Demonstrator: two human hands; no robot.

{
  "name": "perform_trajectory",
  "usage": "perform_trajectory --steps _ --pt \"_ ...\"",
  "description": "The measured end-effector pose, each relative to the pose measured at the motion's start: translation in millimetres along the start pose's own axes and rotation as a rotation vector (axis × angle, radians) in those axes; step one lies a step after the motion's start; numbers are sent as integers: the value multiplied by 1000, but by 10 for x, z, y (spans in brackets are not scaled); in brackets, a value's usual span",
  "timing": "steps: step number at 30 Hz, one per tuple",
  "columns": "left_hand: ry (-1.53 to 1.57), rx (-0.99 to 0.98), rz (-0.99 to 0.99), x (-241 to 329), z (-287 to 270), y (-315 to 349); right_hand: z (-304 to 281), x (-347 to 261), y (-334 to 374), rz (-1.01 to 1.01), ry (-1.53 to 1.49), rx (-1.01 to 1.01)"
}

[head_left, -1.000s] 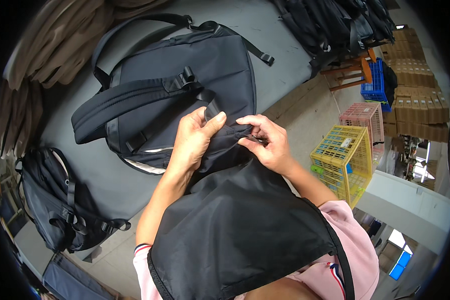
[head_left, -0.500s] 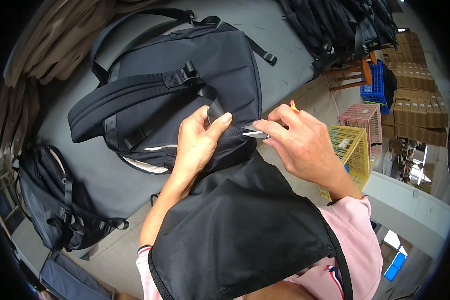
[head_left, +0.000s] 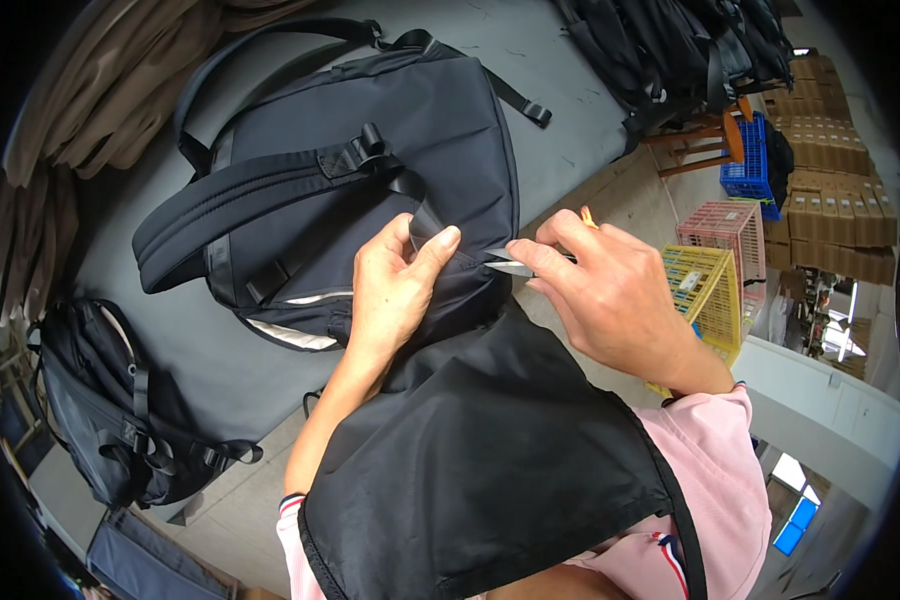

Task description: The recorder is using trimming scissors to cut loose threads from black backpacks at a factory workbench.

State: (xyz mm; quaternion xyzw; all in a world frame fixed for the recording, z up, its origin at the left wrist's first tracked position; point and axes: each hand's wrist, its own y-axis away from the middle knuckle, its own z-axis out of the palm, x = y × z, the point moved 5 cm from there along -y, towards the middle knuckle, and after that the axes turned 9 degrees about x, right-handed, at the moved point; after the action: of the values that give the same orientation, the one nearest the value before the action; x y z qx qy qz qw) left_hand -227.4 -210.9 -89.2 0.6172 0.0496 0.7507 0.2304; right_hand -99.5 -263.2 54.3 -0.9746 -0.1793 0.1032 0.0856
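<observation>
A large black backpack (head_left: 455, 130) lies on the grey table with its padded shoulder strap (head_left: 240, 200) facing up. My left hand (head_left: 392, 292) is closed at the bag's near right side, with a black webbing strap (head_left: 426, 222) pinched between thumb and fingers. Close to it, my right hand (head_left: 610, 290) grips a pair of scissors (head_left: 510, 263). Their blades stand apart and point left at the bag's corner near the webbing. A bit of orange handle sticks out above the right hand; the rest is hidden. Whether the blades touch any thread is too small to tell.
A smaller black backpack (head_left: 100, 400) rests at the table's left edge. Brown fabric pieces (head_left: 120, 90) hang at far left, and black bags (head_left: 670, 60) pile up at far right. Yellow (head_left: 710, 290), pink and blue crates and cartons stand to the right. A black apron (head_left: 470, 460) covers my lap.
Both hands keep nearly the same place at the bag's corner. The scissor blades look slightly further apart. The whole view has shifted a little.
</observation>
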Motion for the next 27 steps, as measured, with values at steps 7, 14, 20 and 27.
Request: perform_trajectory --steps 7,14,20,27 --pt "-10 26 16 -23 4 5 47 -2 -29 -27 49 -28" --pt "-68 57 68 -37 13 26 18 -2 -98 -68 92 -110" --pt "-121 76 120 1 13 43 43 -43 -89 -49 121 -119" --pt "-103 89 127 -9 34 70 45 -26 -50 -20 140 -113"
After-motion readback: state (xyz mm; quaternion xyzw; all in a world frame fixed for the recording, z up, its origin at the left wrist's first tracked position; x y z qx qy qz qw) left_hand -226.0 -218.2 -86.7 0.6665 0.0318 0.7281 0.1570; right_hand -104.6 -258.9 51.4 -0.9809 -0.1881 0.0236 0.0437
